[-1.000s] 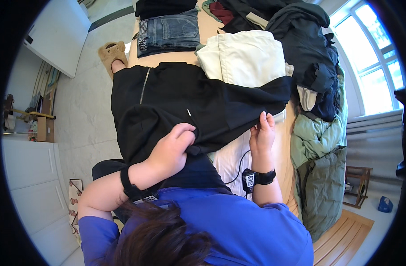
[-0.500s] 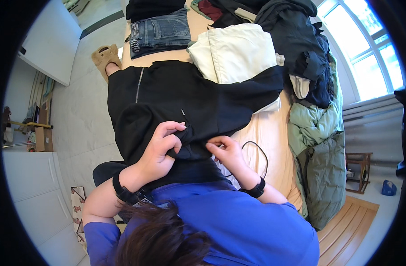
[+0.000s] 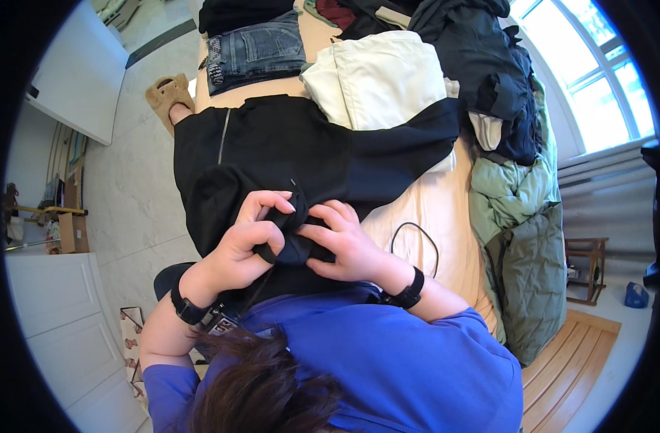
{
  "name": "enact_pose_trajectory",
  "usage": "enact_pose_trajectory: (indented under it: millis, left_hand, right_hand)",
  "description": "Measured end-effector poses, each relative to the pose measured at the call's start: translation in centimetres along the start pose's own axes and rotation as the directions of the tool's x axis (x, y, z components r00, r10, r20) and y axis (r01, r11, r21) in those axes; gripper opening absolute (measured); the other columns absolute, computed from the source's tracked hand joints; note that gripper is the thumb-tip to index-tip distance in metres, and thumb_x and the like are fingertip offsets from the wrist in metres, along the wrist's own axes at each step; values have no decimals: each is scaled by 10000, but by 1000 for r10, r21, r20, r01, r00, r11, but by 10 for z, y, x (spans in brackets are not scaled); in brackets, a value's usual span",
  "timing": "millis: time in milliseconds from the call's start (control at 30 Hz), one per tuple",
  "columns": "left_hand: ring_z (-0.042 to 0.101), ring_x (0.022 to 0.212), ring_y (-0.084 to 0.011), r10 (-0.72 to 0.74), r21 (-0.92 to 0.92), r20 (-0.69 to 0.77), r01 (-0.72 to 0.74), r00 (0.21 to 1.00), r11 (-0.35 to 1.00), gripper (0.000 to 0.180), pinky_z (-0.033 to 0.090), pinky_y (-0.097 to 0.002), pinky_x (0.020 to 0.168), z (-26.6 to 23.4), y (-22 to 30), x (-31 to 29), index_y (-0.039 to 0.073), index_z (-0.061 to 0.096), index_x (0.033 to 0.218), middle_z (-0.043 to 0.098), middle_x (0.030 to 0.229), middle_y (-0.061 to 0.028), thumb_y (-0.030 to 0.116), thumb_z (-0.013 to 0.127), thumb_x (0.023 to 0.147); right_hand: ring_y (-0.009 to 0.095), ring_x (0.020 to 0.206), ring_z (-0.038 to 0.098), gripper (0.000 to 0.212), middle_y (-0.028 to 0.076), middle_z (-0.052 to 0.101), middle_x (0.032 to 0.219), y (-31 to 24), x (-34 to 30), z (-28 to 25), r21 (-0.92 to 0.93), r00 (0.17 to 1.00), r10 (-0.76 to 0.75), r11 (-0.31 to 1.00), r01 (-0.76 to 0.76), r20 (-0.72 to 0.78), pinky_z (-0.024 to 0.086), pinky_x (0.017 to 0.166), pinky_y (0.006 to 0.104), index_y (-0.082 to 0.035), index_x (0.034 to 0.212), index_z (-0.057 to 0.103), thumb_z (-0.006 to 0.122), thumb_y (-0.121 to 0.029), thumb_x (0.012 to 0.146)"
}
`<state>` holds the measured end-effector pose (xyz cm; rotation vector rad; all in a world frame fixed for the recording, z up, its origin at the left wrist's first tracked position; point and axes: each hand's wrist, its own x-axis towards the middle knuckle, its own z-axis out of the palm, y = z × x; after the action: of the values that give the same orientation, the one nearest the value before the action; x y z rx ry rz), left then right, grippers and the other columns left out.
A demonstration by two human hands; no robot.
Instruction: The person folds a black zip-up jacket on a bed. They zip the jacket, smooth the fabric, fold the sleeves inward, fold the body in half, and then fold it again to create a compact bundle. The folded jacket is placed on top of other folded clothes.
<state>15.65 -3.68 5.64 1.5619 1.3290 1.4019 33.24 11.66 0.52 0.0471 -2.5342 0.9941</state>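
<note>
Two hands work at a black garment (image 3: pixel 294 141) spread across the middle of the frame. At far left, a white cabinet (image 3: pixel 63 317) stands beyond a strip of pale tiled floor (image 3: pixel 139 173); a furry brown slipper (image 3: pixel 168 97) juts over this strip at upper left. The garment's left edge borders the floor; its upper edge lies near folded jeans (image 3: pixel 254 50). At centre, the left hand (image 3: pixel 240 249) has its fingers curled round a fold of the black cloth. Just beside it, the right hand (image 3: pixel 348 249) rests half-spread fingertips on the cloth; whether they pinch it cannot be told. The garment's upper right edge meets a folded white garment (image 3: pixel 384 79). Right of the hands, peach sheet (image 3: pixel 452 231), crossed by a looped cable (image 3: pixel 437 252), extends to a green jacket (image 3: pixel 528 274) along the bed's right edge.
</note>
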Motion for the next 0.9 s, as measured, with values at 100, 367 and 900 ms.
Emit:
enact_pose_trajectory:
  millis: [100,367,900]
  left_hand:
    - [369,1314,-359,-46,94,-26,48,999,994,256,274,-440,1108,-2,-5,0,91,528,865,402,1302,-153,-89,644,724]
    - [173,1436,-423,-383,768,127,154,915,621,1154,93,-567,1156,0,-26,-1,92,212,1508,250,1541,-179,369,860,593]
    - [433,1294,-399,-176,898,-227,276,958,343,692,348,-534,1083,6,-29,-144,-8,478,1329,465,1381,-205,-48,628,655]
  right_hand:
    - [322,1175,461,446,117,542,1178,8,-3,5,-28,997,56,998,-54,59,352,977,480,-84,1060,613,686,-75,621]
    - [298,779,611,257,96,620,761,28,-33,-9,-20,986,119,992,-122,-115,440,809,394,-61,922,638,650,-11,670]
    - [197,741,617,219,45,715,879,11,-68,-16,202,995,-95,974,99,-28,465,748,341,-65,789,690,667,78,625]
